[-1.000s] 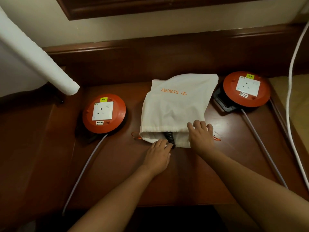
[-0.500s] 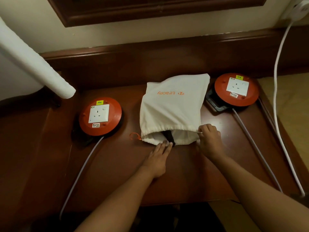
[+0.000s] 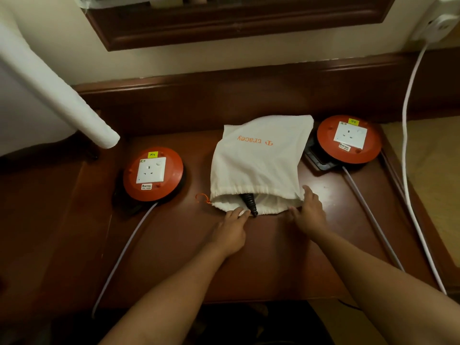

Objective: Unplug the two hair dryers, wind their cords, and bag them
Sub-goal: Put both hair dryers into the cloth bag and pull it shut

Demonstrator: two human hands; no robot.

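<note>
Bare forearms, no sleeves visible.

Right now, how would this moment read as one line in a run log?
stage: bagging | white cloth drawstring bag: mouth open, black ribbed cord sticking out | left hand: fingertips at hem | right hand: grips mouth's right corner

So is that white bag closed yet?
Not yet: the bag's mouth gapes, and a black cord end sticks out.

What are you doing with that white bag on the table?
A person is packing up at a wooden table. Both hands are at the open mouth of a white drawstring bag: the left hand touches the lower edge, the right hand holds the corner. A black ribbed cord end pokes out. Two orange socket reels, one on the left and one on the right, have nothing plugged in.
</note>
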